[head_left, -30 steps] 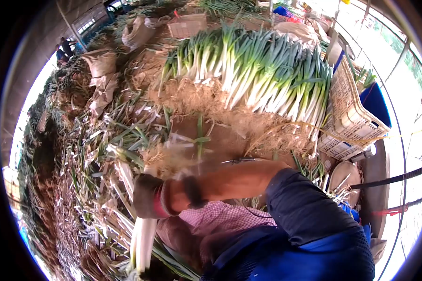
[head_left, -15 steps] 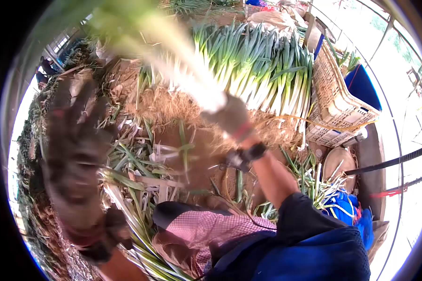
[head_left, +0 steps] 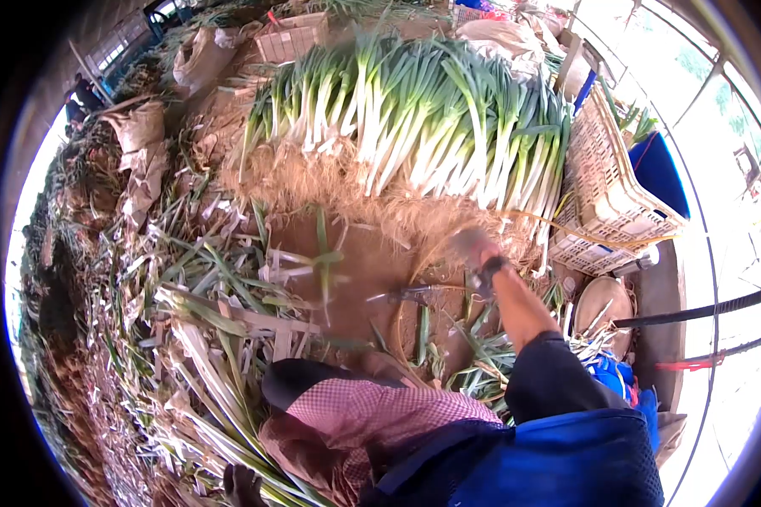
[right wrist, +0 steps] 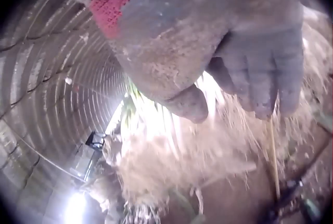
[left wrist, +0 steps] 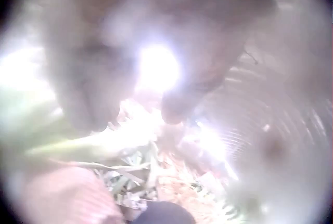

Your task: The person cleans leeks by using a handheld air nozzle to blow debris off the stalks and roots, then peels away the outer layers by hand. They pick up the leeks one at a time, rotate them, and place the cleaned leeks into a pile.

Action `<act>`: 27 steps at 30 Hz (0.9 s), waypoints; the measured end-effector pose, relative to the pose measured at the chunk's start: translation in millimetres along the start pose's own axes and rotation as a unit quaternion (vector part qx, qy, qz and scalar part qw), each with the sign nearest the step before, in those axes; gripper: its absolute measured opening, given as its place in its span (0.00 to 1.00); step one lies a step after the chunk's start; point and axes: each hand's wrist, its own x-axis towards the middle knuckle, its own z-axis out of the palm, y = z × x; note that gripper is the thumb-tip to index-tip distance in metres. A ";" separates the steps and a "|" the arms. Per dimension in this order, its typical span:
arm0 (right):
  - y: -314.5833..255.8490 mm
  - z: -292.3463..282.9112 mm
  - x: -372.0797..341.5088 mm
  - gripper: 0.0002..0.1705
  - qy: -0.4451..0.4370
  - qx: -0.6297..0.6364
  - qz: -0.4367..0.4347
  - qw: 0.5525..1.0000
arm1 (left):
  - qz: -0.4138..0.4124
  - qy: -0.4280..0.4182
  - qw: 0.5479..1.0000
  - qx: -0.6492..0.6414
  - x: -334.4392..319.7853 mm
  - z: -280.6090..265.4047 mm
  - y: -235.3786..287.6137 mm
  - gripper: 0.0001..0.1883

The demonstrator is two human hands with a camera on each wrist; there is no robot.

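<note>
A dense row of leeks (head_left: 423, 118) lies on the ground, green tops away from the person and brown roots nearer. The gloved right hand (head_left: 475, 247) is over the root ends, blurred; the right wrist view shows this hand (right wrist: 208, 52) with loosely bent fingers and nothing held. At the bottom edge, only a dark part of the left glove (head_left: 243, 486) shows beside loose leeks (head_left: 207, 363). The left hand (left wrist: 156, 16) looks hazy in the left wrist view, its fingers hanging apart above pale stalks, with no grip visible.
Stacked plastic crates (head_left: 604, 169) stand right of the row, near a round disc (head_left: 602, 304). A thin tool (head_left: 414, 294) and a yellow hose lie on the soil. Leaf scraps (head_left: 228, 270) cover the left; another crate (head_left: 292, 38) and sacks (head_left: 203, 59) are behind.
My right hand has let go of a leek and moved lower and to the right. The left hand, raised and spread half a second ago, has dropped to the bottom edge. The head view has shifted.
</note>
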 end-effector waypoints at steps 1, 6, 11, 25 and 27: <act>39.7 59.0 30.5 0.17 -0.017 -0.068 -0.009 0.997 | -0.005 0.006 1.000 0.001 14.9 -32.9 -30.6 0.20; -82.9 113.9 -70.5 0.14 -0.121 -0.247 -0.286 0.918 | -0.044 -0.100 0.989 -0.100 -23.8 -63.2 -72.8 0.11; -221.6 194.7 -88.0 0.11 -0.282 0.177 -0.086 0.939 | -0.027 0.031 0.997 -0.064 -61.5 -25.6 -54.7 0.19; -469.3 384.5 -203.9 0.21 -0.396 0.033 -0.295 0.869 | 0.112 0.109 0.978 0.136 39.0 24.0 -52.3 0.20; -485.1 415.6 -209.8 0.21 -0.350 -0.006 -0.298 0.888 | 0.116 0.061 0.982 0.134 37.9 39.2 -12.4 0.19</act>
